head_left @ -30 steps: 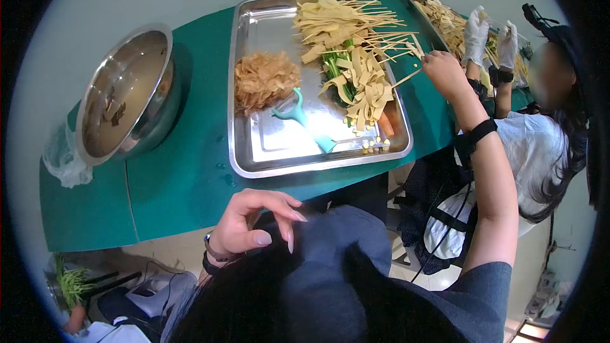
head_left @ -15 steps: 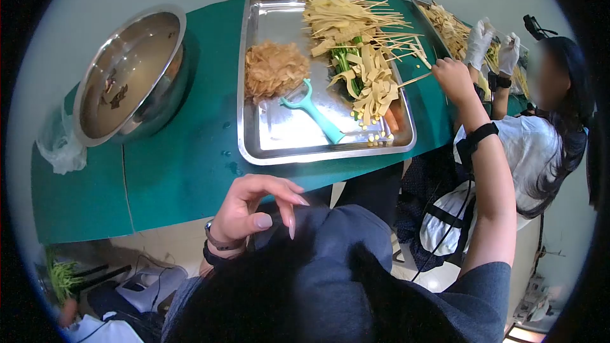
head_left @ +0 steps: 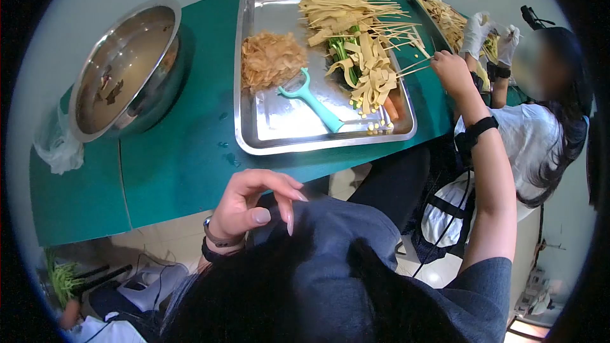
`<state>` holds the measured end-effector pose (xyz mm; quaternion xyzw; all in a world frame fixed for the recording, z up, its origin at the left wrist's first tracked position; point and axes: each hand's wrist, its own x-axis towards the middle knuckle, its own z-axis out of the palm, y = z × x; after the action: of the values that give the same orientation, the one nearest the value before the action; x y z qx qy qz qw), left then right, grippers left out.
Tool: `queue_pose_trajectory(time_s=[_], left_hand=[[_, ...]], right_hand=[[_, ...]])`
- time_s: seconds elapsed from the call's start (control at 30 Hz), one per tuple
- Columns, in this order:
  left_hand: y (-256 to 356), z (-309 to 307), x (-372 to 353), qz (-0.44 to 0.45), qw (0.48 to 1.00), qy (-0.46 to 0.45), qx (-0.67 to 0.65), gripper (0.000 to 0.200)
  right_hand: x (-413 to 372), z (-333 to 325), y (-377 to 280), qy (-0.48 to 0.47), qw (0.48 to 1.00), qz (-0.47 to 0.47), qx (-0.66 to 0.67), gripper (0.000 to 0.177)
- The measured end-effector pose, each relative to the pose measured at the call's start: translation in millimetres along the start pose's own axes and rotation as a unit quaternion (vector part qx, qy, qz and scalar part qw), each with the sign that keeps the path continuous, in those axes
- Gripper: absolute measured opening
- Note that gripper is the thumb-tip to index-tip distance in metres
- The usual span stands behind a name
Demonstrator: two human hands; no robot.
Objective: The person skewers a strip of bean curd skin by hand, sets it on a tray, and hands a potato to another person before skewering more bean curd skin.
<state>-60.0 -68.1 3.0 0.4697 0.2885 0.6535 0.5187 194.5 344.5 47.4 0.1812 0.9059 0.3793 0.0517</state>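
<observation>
My right hand (head_left: 450,71) is closed in a pinch at the right side of the metal tray (head_left: 305,146), on the end of a thin wooden skewer (head_left: 414,68). The skewer's other end reaches the pale tofu-skin strips (head_left: 375,76) in the tray. Several more skewers stick out from the heap of threaded strips (head_left: 340,6) above. My left hand (head_left: 257,206) hangs over my lap below the tray, fingers loosely bent and apart, holding nothing. A turquoise peeler (head_left: 318,108) lies in the tray beside a pile of thin brownish flakes (head_left: 272,62).
A large steel bowl (head_left: 152,105) of cloudy liquid stands at the left, near a clear plastic bag (head_left: 58,146). Carrot (head_left: 391,109) and yellow corn kernels (head_left: 372,128) lie in the tray. At the right, a gloved co-worker (head_left: 540,133) sits by a second tray (head_left: 438,22).
The view has shifted slightly, so the tray appears higher. Near my right hand, two skewers now show spread apart. My left hand has hardly moved.
</observation>
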Motion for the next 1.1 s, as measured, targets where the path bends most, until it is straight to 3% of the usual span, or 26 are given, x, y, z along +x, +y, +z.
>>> queue_pose_trajectory(time_s=[0.33, 0.57, 0.6, 0.73, 1.1], left_hand=[[-3.6, 8.6, 11.5, -0.005, 1.000, -0.023, 0.010, 0.046], [-10.3, 11.3, 24.6, -0.005, 0.999, -0.047, 0.006, 0.044], [-12.0, 11.7, 27.6, -0.004, 0.999, -0.051, 0.006, 0.043], [-15.0, 21.3, 36.8, -0.004, 0.998, -0.041, 0.046, 0.047], [-22.8, 19.8, 38.9, -0.026, 0.996, -0.086, -0.010, 0.039]], right_hand=[[-16.6, -5.3, 6.7, 0.024, 0.995, 0.086, 0.034, 0.008], [-28.4, -44.0, 16.0, 0.039, 0.986, 0.156, 0.052, 0.013], [-30.0, -51.7, 16.1, 0.025, 0.986, 0.157, 0.046, 0.017], [-40.8, -57.9, 25.7, 0.124, 0.982, 0.134, 0.044, 0.008], [-65.7, -105.2, 38.0, 0.124, 0.976, 0.178, 0.027, 0.011]])
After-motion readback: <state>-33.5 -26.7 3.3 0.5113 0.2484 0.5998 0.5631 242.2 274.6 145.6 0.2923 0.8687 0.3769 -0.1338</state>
